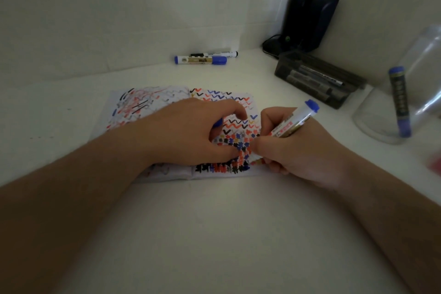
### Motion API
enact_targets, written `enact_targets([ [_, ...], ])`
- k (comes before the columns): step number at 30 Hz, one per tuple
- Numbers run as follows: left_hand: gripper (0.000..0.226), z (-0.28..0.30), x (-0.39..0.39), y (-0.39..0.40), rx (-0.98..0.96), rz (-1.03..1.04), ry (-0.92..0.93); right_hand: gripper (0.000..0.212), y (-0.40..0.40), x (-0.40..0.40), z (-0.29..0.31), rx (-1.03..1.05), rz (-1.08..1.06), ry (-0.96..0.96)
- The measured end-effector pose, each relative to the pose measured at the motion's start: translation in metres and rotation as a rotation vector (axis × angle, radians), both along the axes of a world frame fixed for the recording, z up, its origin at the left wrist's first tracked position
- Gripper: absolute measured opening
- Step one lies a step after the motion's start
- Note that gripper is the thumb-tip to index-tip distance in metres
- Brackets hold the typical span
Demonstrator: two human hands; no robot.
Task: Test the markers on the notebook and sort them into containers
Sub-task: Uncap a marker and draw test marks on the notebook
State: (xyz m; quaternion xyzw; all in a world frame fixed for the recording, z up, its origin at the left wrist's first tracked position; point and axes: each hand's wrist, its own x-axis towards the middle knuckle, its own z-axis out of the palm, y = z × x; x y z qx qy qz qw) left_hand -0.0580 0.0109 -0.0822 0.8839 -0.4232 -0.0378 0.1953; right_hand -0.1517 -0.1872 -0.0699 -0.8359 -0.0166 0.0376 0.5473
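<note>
- Right hand (298,150): we are gripping a blue-ended marker (296,119) with fingers curled round its barrel, tip down on the open notebook (167,95).
- Left hand (191,131): we are pressing the scribbled page flat, fingers curled round a blue cap (218,123).
- Clear jar (405,93): holding one upright blue marker (399,102), right of our grip.
- Dark box (317,79): sitting beyond the notebook.

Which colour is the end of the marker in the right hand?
Blue, on the marker in the right hand; head view.
</note>
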Motion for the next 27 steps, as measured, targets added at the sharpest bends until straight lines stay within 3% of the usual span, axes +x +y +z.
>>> enact_targets([
  [7, 0.052, 0.000, -0.003, 0.000, 0.004, 0.009, 0.044, 0.032, -0.003, 0.001, -0.002, 0.070, -0.004, -0.001],
  [13, 0.042, -0.001, -0.001, 0.005, -0.084, 0.062, 0.145, 0.030, -0.005, 0.003, -0.005, -0.036, 0.018, -0.007],
  [18, 0.026, 0.003, 0.004, 0.011, -0.198, 0.046, 0.173, 0.023, -0.023, 0.014, -0.005, 0.470, 0.035, -0.002],
  [23, 0.024, 0.003, 0.003, 0.013, -0.225, 0.041, 0.161, 0.008, -0.032, 0.019, -0.003, 0.653, 0.012, 0.009],
  [27, 0.020, 0.003, 0.001, 0.011, -0.190, 0.043, 0.137, 0.042, -0.031, 0.019, -0.005, 0.683, 0.036, 0.069],
])
